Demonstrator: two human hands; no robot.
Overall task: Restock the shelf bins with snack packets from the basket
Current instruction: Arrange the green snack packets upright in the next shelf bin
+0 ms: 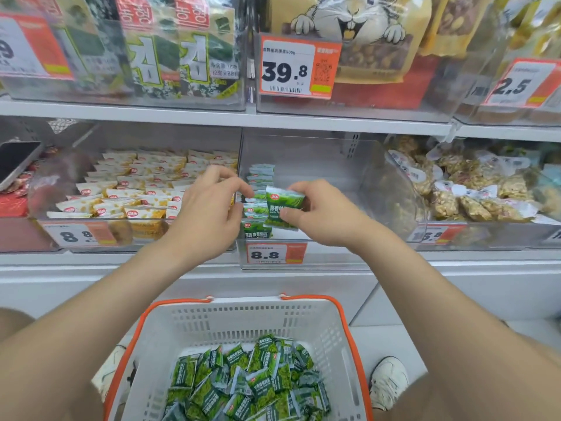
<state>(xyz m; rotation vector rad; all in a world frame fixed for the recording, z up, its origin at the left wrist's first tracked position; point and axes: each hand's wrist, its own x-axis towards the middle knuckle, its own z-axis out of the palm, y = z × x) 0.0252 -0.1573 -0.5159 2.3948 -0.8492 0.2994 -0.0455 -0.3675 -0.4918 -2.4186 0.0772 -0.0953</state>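
Head view: shelving (pixel 212 112) spans the upper half of the frame. At bottom centre a white basket (pixel 243 323) holds a heap of green snack packets (pixel 249 384). At mid-frame, a clear bin (pixel 328 177) has a row of packets (pixel 260 174) along its left wall. The left hand (pixel 209 208) curls round that row, and the right hand (pixel 328 214) pinches one green packet (pixel 283 205) just beside it.

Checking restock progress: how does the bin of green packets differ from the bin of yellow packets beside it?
The green-packet bin is mostly bare; the yellow-packet bin is covered wall to wall. The green-packet bin holds one row of green packets along its left wall; the yellow-packet bin holds several rows of yellow packets. Both are clear plastic, each with an 8.8 price tag.
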